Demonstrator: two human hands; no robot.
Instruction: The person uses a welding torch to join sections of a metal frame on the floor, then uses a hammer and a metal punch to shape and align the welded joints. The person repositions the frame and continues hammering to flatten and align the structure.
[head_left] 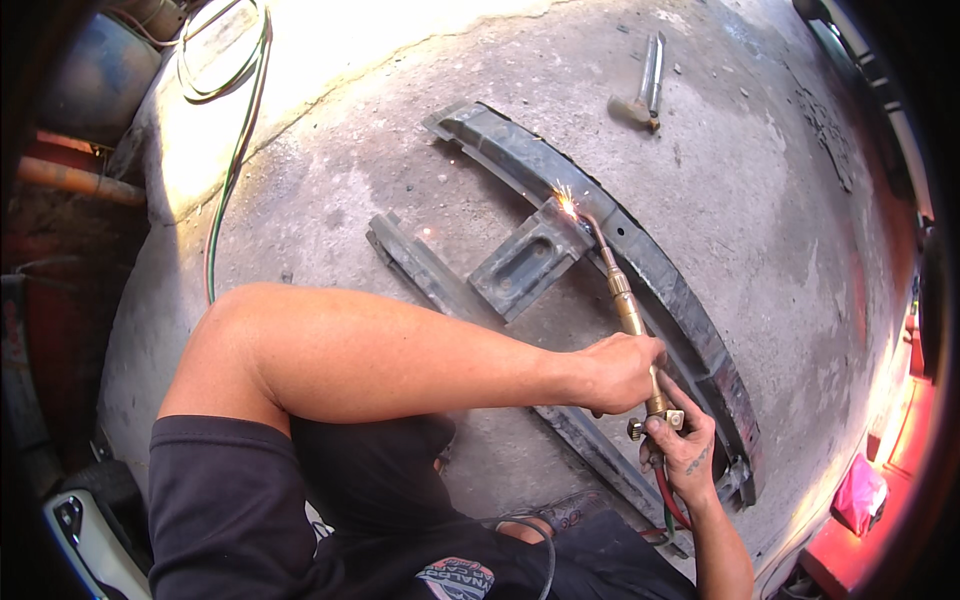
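A brass gas torch [627, 305] slants up and away from me, its bent copper tip at the joint between a metal bracket [525, 268] and a long curved steel beam [690, 330]. Bright sparks [566, 203] fly from that spot. My left hand [622, 372] is wrapped round the torch handle from the left. Lower down, my right hand [682, 445] grips the valve end of the torch, with the fingers partly behind it. From this end run a red hose [668, 497] and a green one.
Under the bracket's near side lies a second, straighter metal beam [430, 265], partly hidden by my left arm. Farther off on the concrete floor [340, 190] rests a long metal piece [652, 80]. Looped hoses [238, 150] lie left; a pink bag [860, 495] sits right.
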